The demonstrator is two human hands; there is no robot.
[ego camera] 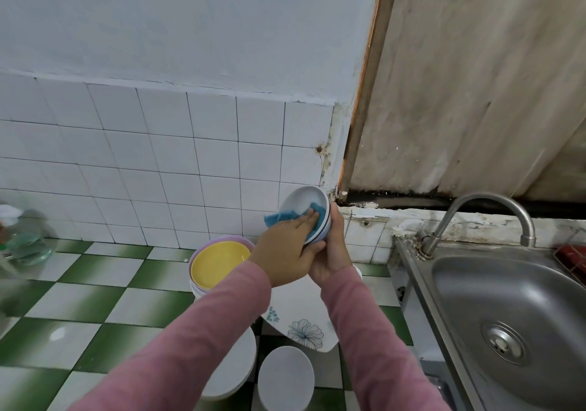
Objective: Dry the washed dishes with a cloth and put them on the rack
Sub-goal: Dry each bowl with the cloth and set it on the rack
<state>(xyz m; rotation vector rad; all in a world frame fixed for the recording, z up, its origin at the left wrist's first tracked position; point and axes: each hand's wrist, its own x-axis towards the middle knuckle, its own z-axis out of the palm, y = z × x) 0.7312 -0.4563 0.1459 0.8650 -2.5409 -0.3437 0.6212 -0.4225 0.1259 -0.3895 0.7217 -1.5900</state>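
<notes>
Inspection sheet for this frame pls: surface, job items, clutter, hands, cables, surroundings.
Surface: green-and-white tiled counter.
Job's things: small stack of white bowls held tilted above the counter, blue cloth inside the top one. Waiting below: yellow plate on a stack, floral plate, white round dishes.
Clutter: blurred clear bottle at far left.
Hands: left hand presses the cloth with straight fingers; right hand grips the bowls from behind.
Cables: nothing seen.
Surroundings: tiled wall; steel sink and faucet at right; red item at the edge, too cropped to identify.
</notes>
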